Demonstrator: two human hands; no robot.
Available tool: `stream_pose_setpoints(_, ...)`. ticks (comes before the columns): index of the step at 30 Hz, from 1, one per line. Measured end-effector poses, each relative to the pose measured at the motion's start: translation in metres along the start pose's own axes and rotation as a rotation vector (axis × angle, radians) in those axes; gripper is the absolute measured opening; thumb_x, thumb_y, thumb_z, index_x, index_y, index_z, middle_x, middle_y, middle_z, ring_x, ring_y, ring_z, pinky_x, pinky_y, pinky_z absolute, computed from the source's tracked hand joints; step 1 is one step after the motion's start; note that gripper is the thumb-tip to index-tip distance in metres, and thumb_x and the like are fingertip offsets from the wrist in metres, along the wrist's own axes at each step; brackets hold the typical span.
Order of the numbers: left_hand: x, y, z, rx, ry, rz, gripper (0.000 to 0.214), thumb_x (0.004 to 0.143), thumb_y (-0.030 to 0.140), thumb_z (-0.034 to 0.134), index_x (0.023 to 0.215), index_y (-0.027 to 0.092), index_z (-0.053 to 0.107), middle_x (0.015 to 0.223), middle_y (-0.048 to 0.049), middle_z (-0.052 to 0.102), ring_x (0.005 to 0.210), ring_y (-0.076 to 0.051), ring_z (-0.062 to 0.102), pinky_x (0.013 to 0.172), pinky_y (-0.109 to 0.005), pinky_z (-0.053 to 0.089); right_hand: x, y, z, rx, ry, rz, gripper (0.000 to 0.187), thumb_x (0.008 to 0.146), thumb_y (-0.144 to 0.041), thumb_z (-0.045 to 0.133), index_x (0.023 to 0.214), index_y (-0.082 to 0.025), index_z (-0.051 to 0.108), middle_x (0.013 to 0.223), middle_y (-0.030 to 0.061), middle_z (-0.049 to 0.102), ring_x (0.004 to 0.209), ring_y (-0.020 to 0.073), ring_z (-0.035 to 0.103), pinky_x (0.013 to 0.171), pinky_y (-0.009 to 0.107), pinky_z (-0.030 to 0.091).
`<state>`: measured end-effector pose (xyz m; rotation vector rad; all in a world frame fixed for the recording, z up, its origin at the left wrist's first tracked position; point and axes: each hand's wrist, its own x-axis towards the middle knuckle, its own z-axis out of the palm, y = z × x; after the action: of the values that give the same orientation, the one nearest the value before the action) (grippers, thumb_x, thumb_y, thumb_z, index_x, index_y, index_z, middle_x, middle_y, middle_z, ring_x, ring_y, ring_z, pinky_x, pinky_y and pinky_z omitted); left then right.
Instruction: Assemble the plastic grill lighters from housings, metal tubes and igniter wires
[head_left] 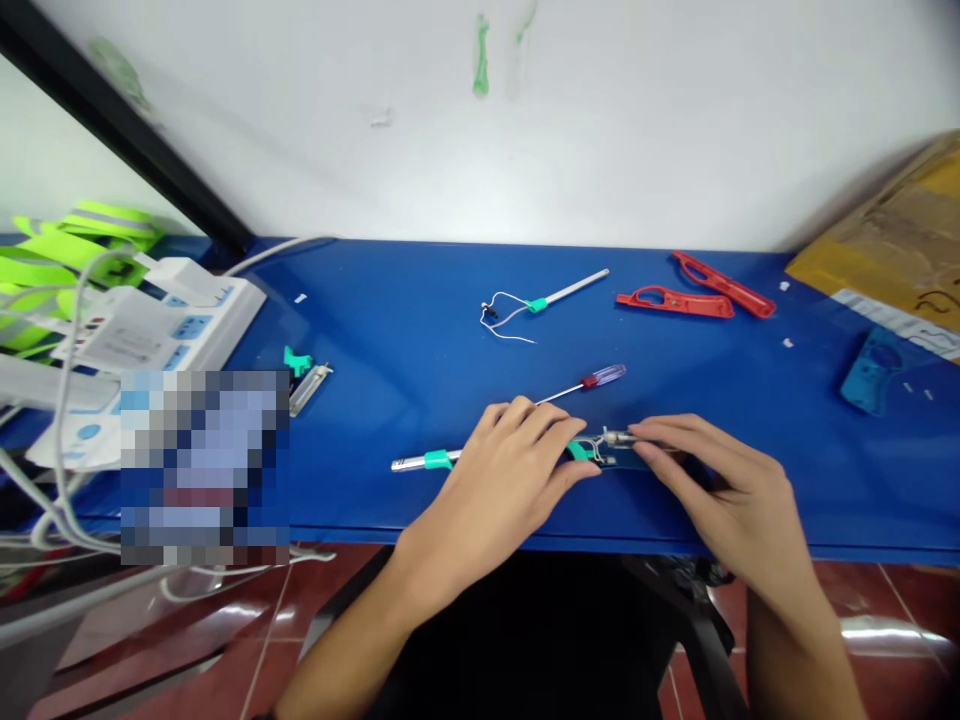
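A lighter with a long metal nozzle (409, 464), a green collar (437, 459) and a green trigger (579, 451) lies near the table's front edge. My left hand (506, 465) is closed over its middle and hides much of the body. Thin white wires (598, 447) come out of the lighter beside my left thumb. At its right end, my right hand (720, 480) pinches a small metal-tipped part (616, 438) between thumb and fingers; the rest of that part is hidden. Just beyond my left fingers lies a screwdriver (604, 376) with a red and clear handle.
Farther back lie a loose nozzle (574, 290) with wires and two red shell halves (675, 301). A blue shell piece (870, 372) and a taped carton (892, 240) are right. Left are small lighter parts (309, 388), a power strip (217, 320) and a blurred-out patch (206, 465).
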<state>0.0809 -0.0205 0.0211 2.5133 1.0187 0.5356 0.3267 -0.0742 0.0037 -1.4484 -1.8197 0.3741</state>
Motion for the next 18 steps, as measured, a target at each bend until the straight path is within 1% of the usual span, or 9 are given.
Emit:
stream_pose_setpoints(4,0.0008,-0.0028,-0.0001,0.056,-0.027,0.043,0.043,0.107,0.049,0.063,0.138,0.019,0.064,0.137,-0.0060,0.069,0.121,-0.025,0.060,0.101,-0.043,0.047,-0.0009,-0.0001,-0.0002,-0.014,-0.003,0.009,0.014,0.102,-0.024,0.072,0.114,-0.031,0.078,0.111,0.0027,0.077,0.093,0.0199,0.076,0.080,0.034,0.062)
stream_pose_setpoints(10,0.0020,-0.0044,0.0037,0.041,-0.027,0.030,0.037,0.106,0.047,0.065,0.132,0.021,0.068,0.132,-0.0044,0.070,0.117,-0.024,0.060,0.100,-0.042,0.046,-0.0018,-0.0027,0.0001,-0.020,-0.040,-0.072,0.019,0.102,-0.019,0.072,0.115,-0.031,0.078,0.114,0.0020,0.077,0.100,0.0206,0.075,0.090,0.037,0.062)
stream_pose_setpoints(14,0.0040,-0.0058,0.0051,0.036,-0.025,0.037,0.036,0.104,0.048,0.069,0.129,0.022,0.069,0.131,-0.0042,0.070,0.116,-0.023,0.062,0.098,-0.041,0.046,-0.0009,-0.0043,0.0021,-0.034,0.001,-0.103,0.025,0.100,-0.015,0.073,0.117,-0.033,0.078,0.115,0.0006,0.079,0.102,0.0209,0.076,0.092,0.039,0.063)
stream_pose_setpoints(18,0.0061,-0.0062,0.0049,0.033,-0.030,0.042,0.042,0.104,0.051,0.068,0.134,0.021,0.067,0.132,-0.0048,0.071,0.117,-0.024,0.062,0.101,-0.042,0.046,-0.0002,-0.0044,0.0030,-0.039,0.020,-0.113,0.028,0.100,-0.012,0.073,0.118,-0.033,0.078,0.114,0.0004,0.078,0.101,0.0193,0.075,0.092,0.038,0.062)
